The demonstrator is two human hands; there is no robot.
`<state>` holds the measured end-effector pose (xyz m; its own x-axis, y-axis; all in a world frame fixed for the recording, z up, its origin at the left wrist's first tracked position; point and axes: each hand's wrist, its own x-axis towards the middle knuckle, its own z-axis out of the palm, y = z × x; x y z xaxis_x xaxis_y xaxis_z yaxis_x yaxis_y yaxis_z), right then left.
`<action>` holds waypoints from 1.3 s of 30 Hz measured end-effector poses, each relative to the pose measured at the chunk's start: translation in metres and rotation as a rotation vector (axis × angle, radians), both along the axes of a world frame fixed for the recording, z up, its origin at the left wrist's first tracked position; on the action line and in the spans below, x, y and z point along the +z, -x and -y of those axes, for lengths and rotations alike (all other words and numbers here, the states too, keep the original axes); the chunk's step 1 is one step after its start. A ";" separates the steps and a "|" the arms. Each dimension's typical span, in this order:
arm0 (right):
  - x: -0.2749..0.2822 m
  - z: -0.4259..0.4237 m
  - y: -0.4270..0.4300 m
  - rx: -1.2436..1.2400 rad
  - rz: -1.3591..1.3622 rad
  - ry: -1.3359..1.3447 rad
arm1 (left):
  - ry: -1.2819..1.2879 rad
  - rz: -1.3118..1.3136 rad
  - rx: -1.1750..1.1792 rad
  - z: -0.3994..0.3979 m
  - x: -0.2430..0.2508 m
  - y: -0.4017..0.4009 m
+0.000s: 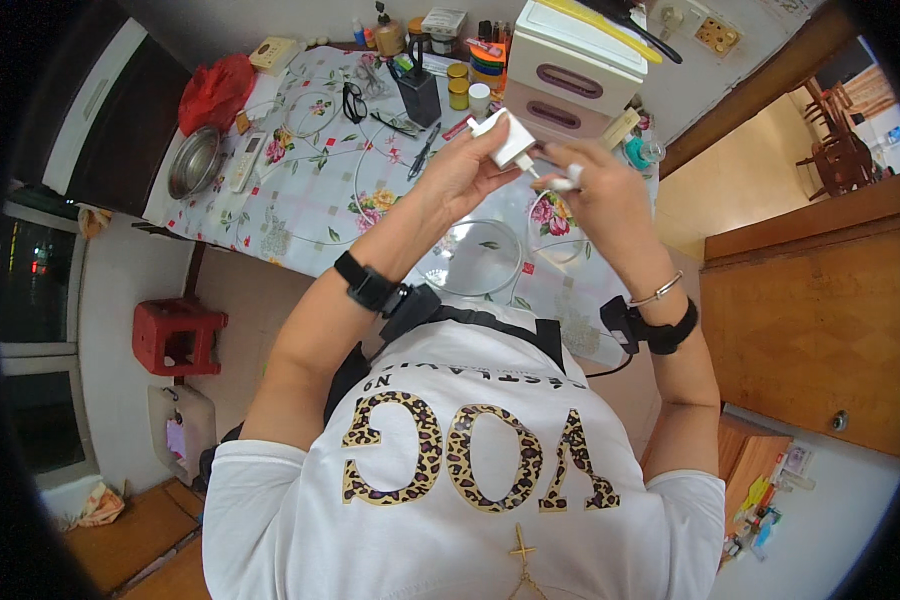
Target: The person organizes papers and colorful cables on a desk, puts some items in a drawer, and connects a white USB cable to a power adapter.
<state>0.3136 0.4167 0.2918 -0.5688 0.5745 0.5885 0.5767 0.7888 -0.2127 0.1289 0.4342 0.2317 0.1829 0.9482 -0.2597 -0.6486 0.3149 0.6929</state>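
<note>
My left hand (469,169) holds a white power adapter (504,139) above the table, its thumb on the upper face. At the adapter's lower right end sits a white cable plug (525,162); whether it is fully seated I cannot tell. Close beside it, my right hand (600,187) pinches the white cable (541,182) near this plug, and its fingers partly hide the cable. From there the cable curves down in a loop onto the flowered tablecloth (390,157). Below both hands lies a round clear plastic dish or lid (472,259).
Behind my hands stand a black pen holder (418,96), small jars (458,94) and a white drawer unit (577,56). Eyeglasses (354,103), a white remote control (247,161), a metal bowl (196,163) and a red plastic bag (216,90) lie leftward. A red stool (176,336) stands below.
</note>
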 end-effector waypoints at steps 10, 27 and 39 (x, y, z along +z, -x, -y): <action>0.046 -0.011 -0.106 -0.314 -0.382 0.658 | 0.485 -0.244 0.046 -0.011 -0.157 0.005; 0.040 0.027 -0.077 -0.121 -0.547 1.226 | -0.028 -1.598 0.522 -0.115 -0.107 0.124; 0.018 0.001 -0.061 -0.149 -0.736 1.360 | -0.455 -1.570 0.373 -0.122 -0.084 0.134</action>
<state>0.3748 0.4157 0.3098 -0.2904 0.9117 -0.2906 0.0804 -0.2794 -0.9568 -0.0056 0.5562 0.1482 -0.2070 0.9213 0.3291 0.7257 -0.0810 0.6832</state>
